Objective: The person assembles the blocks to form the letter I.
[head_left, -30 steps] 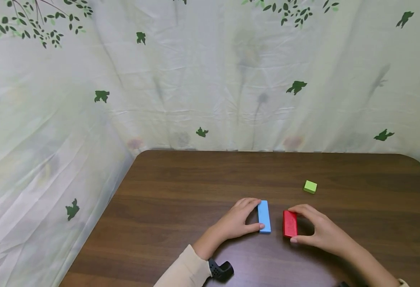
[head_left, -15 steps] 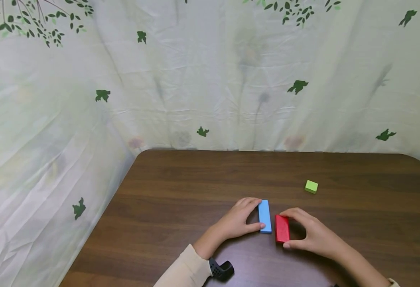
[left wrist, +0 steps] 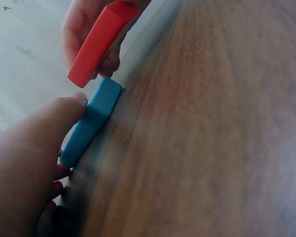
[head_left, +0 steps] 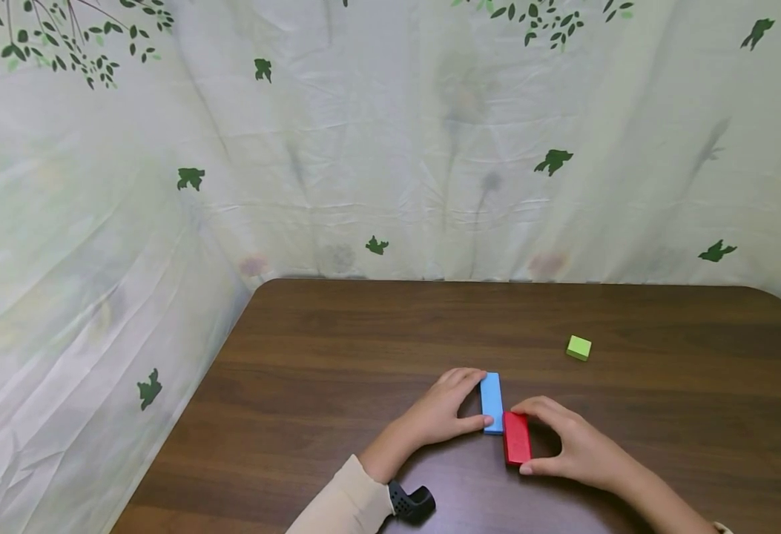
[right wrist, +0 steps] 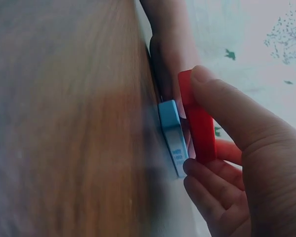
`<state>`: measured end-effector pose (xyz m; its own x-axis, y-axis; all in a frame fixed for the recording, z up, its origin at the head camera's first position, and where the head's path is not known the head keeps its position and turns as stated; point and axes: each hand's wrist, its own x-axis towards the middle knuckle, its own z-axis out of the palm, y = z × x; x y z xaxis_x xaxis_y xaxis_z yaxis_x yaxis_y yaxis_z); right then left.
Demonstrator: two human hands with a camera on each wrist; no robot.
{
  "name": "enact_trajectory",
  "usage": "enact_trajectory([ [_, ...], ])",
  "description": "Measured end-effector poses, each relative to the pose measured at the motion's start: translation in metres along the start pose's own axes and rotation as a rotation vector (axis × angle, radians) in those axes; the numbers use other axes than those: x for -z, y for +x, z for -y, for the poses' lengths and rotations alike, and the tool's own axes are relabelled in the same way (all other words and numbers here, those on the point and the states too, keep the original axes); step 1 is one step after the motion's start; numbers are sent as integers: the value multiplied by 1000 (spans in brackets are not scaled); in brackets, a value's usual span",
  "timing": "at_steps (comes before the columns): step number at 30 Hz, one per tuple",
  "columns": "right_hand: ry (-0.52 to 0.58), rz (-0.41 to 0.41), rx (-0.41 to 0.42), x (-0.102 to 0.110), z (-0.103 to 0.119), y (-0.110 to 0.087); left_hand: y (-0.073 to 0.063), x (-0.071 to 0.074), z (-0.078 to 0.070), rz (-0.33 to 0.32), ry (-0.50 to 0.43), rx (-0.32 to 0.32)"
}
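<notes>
A flat blue block point(head_left: 492, 400) lies on the brown table, long side pointing away from me. My left hand point(head_left: 435, 411) holds it by its two ends, thumb at the near end and fingers at the far one. Between thumb and fingers of my right hand point(head_left: 577, 445) is a red block point(head_left: 517, 439), pinched at its ends. In the left wrist view the red block point(left wrist: 102, 44) is raised off the tabletop, higher than the blue block point(left wrist: 93, 121). From the head, its left edge overlaps the blue block's near right corner. The right wrist view shows small markings on the blue block point(right wrist: 173, 140).
A small green block point(head_left: 578, 348) sits farther back on the table point(head_left: 363, 334), beyond my right hand. Behind the table's far edge hangs a pale curtain point(head_left: 390, 148) printed with leaves and birds. A black device point(head_left: 413, 503) is strapped at my left wrist.
My right hand has carried the red block leftward and nearer to me, closing the gap to the blue block. My left hand and the blue block have stayed in place.
</notes>
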<state>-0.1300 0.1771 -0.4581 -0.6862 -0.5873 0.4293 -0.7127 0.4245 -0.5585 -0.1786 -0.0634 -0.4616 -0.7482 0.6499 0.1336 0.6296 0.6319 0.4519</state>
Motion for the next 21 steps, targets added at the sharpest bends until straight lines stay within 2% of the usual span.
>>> enact_trajectory([
  [6,25,-25,51,-7,-3,-1,1,0,0,-7,2,-8],
  [21,12,14,8,-10,3,-4,0,1,-1,-16,15,-13],
])
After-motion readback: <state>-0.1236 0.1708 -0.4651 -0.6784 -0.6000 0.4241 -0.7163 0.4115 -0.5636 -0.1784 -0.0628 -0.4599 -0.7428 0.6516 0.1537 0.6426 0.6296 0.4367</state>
